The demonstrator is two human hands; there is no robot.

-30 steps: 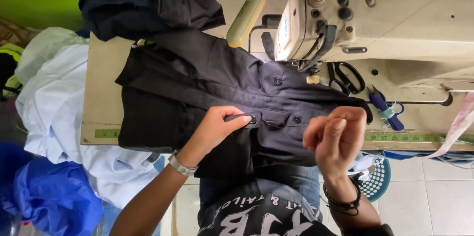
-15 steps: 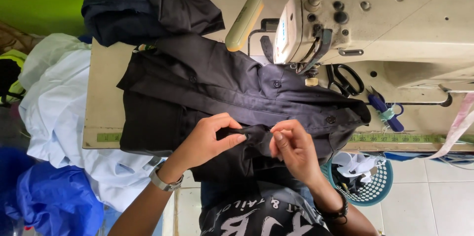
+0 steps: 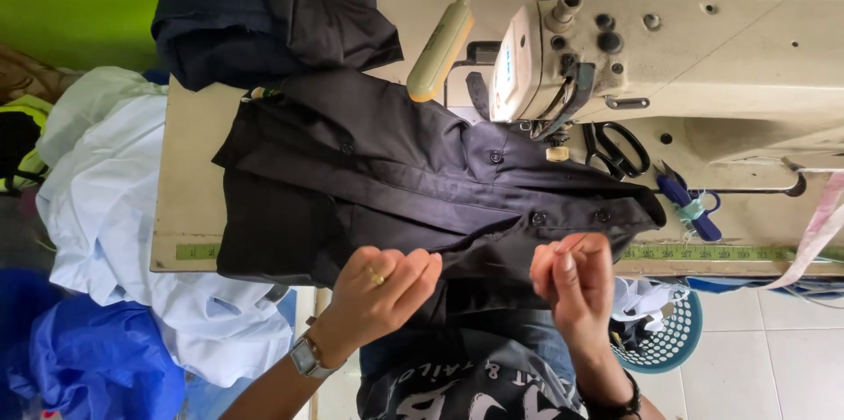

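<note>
Where both hands [image 3: 475, 284] meet, shirt [image 3: 413, 182], seemingly gripped

From my remote feed I see both arms bare to w/in frame, no sleeves showing; left hand [image 3: 380, 292] has a small gold-coloured ring on one finger & a wristwatch [image 3: 305, 357] w/ a squarish silver-grey case on a metal band. Right hand [image 3: 576, 284] wears no ring that I can make out, but there's a dark, thin bracelet [image 3: 615, 406] round the wrist, partly cut off by the bottom edge. Torso's in a black t-shirt [image 3: 466, 389] w/ big white block print across the chest, blue denim just above it.
</note>
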